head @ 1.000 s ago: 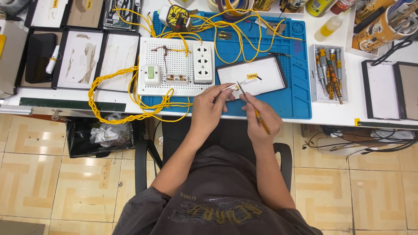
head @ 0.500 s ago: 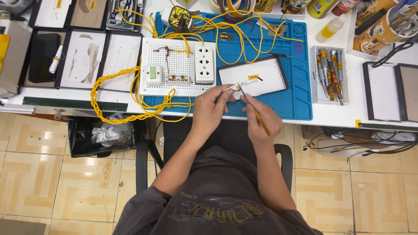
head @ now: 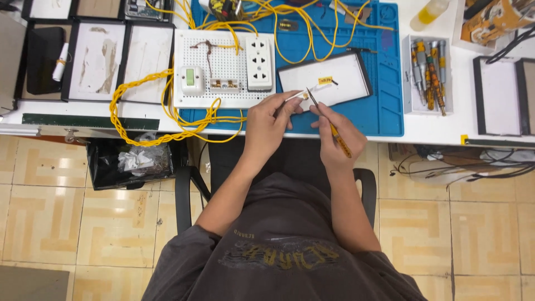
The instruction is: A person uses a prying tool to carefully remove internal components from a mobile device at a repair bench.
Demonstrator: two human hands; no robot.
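Left hand (head: 267, 124) pinches a small white part (head: 297, 96); right hand (head: 339, 132), fingers closed, grips a screwdriver (head: 329, 125), tip at the part, beside the tray (head: 348, 75).

Bright, even light falls from overhead onto the white workbench (head: 434, 125), so shadows under the hands are short and soft. The bench's pale surface nearly washes out along its right edge. Glossy floor tiles (head: 50, 200) carry faint sheen. Focus is sharp at the centre; straight lines bow slightly toward the corners, and fine details look mildly soft.
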